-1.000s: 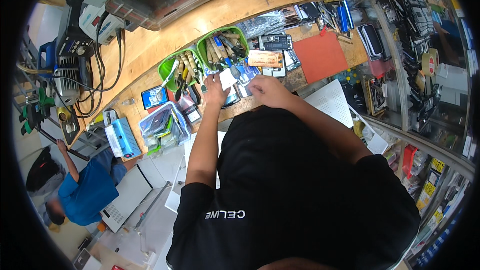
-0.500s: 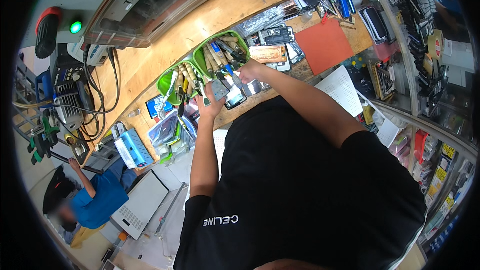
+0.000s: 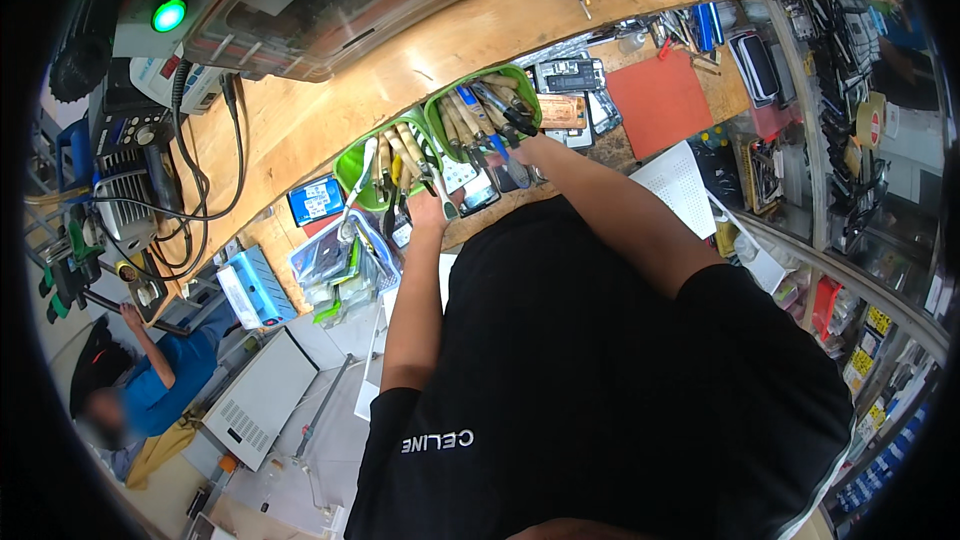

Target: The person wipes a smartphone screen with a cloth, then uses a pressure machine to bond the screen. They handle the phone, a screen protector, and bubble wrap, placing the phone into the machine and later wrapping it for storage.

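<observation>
Two green baskets stand side by side, packed with wooden-handled tools. My left hand [image 3: 428,208] is closed at the near edge of the left green basket [image 3: 345,172]; a pale wide-ended tool [image 3: 448,208] sticks out over my fingers and partly hides them. At the near right edge of the right green basket [image 3: 528,82], my right hand [image 3: 528,150] is closed, its fingertips mostly hidden. A blue-handled brush [image 3: 515,174] leans out beside it. Several wooden handles [image 3: 462,122] point up from the right basket. Phone parts [image 3: 478,192] lie between my hands.
Right of the baskets are opened phones [image 3: 566,73], an orange phone-shaped part [image 3: 560,111] and a red mat [image 3: 660,100]. Left lie a blue phone box [image 3: 317,200] and a tray of bagged parts [image 3: 345,265]. A clear-lidded cabinet [image 3: 370,5] stands behind. Another person [image 3: 165,380] sits far left.
Both green baskets have shifted right along the bench, together with my hands, closer to the orange part. The view has also turned slightly.
</observation>
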A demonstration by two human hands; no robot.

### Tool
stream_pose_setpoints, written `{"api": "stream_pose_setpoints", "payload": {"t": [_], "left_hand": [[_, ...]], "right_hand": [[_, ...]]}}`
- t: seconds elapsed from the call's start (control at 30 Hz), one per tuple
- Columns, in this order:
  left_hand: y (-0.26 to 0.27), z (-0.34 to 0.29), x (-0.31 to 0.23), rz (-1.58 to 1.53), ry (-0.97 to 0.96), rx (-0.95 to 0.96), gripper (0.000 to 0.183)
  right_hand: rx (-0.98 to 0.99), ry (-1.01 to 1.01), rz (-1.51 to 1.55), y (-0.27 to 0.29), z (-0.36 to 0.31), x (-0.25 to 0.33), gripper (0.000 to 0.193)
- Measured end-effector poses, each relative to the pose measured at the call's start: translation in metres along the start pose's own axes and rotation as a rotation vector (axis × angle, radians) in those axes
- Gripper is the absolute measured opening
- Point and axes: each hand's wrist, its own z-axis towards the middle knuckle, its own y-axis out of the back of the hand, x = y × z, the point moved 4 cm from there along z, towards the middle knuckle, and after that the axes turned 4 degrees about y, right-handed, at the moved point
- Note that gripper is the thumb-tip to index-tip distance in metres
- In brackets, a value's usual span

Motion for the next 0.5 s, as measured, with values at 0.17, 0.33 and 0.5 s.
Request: {"api": "stream_pose_setpoints", "payload": {"t": [0.17, 0.33, 0.5], "left_hand": [[0.014, 0.000, -0.012, 0.050, 0.098, 0.140, 0.089], [0.026, 0.001, -0.022, 0.072, 0.156, 0.192, 0.096], [0.028, 0.001, -0.024, 0.051, 0.160, 0.218, 0.098]], "right_hand": [[0.044, 0.024, -0.073, 0.007, -0.008, -0.002, 0.024], [0.040, 0.067, -0.239, -0.007, -0.009, -0.016, 0.024], [0.035, 0.099, -0.323, -0.019, 0.001, -0.029, 0.023]]}}
